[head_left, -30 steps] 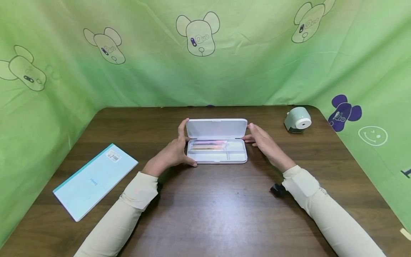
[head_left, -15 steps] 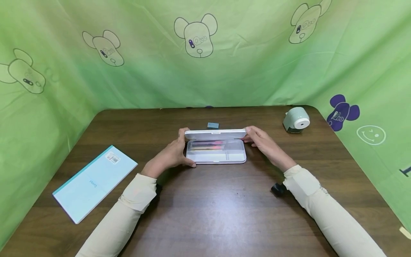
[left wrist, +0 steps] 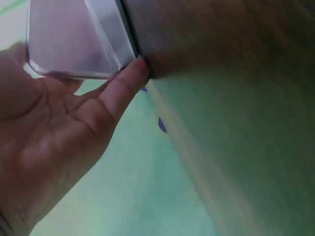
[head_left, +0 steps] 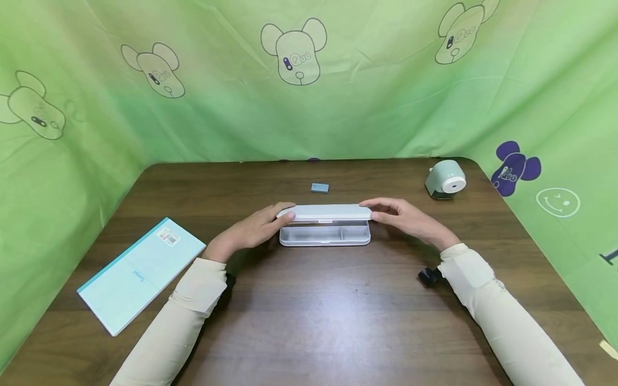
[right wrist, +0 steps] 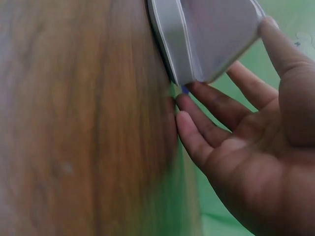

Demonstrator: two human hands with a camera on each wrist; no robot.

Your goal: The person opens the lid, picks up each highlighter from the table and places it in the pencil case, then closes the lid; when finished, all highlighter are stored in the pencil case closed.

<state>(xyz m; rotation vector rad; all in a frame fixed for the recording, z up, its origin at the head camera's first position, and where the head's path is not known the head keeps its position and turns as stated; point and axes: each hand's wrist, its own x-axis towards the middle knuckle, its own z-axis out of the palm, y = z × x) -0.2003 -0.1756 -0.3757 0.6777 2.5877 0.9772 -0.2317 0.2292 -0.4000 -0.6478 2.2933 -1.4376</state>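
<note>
A white pencil case sits on the table with its lid swung most of the way down, leaving a gap at the front. Through that gap the front compartments show; the back of the tray is hidden under the lid. My left hand holds the lid's left end, thumb on the front edge and fingers behind. At the opposite end my right hand pinches the lid's right corner between thumb and fingers. In the right wrist view the thumb is on the lid's edge, and other fingers lie beside the case.
Behind the case lies a small blue block, like an eraser. A light blue notebook lies at the left. A pale green pencil sharpener stands at the back right. Green printed cloth hangs around the table's far edges.
Both hands have swung the lid from upright down toward the front. The pens in the tray are now covered, and the blue block behind the case has come into view.
</note>
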